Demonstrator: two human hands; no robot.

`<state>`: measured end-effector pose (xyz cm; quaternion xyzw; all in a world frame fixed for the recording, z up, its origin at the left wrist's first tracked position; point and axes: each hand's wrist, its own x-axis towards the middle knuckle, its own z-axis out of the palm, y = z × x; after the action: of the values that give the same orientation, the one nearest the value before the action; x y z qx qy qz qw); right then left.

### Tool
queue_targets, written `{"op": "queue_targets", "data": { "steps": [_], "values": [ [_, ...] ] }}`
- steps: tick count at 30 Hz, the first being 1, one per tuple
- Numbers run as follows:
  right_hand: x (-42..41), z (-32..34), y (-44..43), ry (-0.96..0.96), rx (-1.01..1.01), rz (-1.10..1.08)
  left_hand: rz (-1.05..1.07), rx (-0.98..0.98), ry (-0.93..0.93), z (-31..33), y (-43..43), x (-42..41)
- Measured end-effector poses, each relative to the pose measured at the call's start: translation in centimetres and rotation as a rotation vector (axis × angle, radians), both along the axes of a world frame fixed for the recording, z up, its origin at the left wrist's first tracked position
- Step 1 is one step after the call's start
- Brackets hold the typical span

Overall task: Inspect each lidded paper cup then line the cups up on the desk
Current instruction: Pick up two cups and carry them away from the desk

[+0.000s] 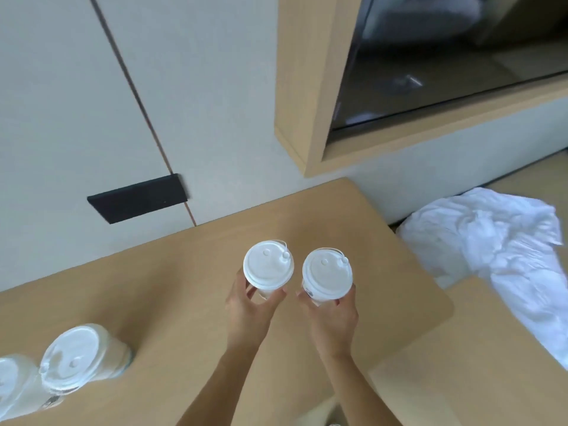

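Two white lidded paper cups are held side by side above the middle of the wooden desk (184, 287). My left hand (249, 305) grips the left cup (268, 265) from below. My right hand (333, 315) grips the right cup (327, 272), which shows a dark print on its side. I see both cups from above, so their lids hide most of their bodies. Two more lidded cups stand next to each other at the desk's near left: one (73, 358) in full view, the other (9, 382) cut off by the frame edge.
A crumpled white cloth (504, 250) lies past the desk's right edge on a lower wooden surface. A wood-framed dark screen (445, 63) hangs on the wall behind. A black plate (138, 198) sits low on the wall panel at the back left.
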<state>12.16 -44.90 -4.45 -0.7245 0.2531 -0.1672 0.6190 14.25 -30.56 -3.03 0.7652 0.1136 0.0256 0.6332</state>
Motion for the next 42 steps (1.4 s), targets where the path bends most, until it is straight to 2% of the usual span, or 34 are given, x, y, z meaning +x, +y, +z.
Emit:
{"op": "queue_targets", "data": {
  "steps": [8,14,20,27,36,42],
  "values": [
    [-6.4,0.0,-12.8,0.044,0.022,-0.284,-0.29,-0.018,0.017,0.2,-13.5,-2.9],
    [-14.6,-1.5,-23.3,0.119,-0.009,-0.501,-0.499,-0.029,0.053,-1.1,-25.5,-8.1],
    [-23.1,-4.5,-33.2,0.199,-0.007,-0.664,-0.682,0.011,0.07,-4.4,-36.9,-14.2],
    [-31.6,-11.8,-42.0,0.297,0.029,-0.793,-0.877,0.047,0.072,-12.0,-47.8,-20.1],
    [-36.8,-21.7,-46.7,0.393,0.115,-0.855,-1.022,0.108,0.122,-21.8,-53.4,-24.2],
    [-37.2,-24.9,-47.2,0.412,0.164,-0.85,-1.006,0.14,0.149,-24.6,-53.8,-24.8]
  ]
}}
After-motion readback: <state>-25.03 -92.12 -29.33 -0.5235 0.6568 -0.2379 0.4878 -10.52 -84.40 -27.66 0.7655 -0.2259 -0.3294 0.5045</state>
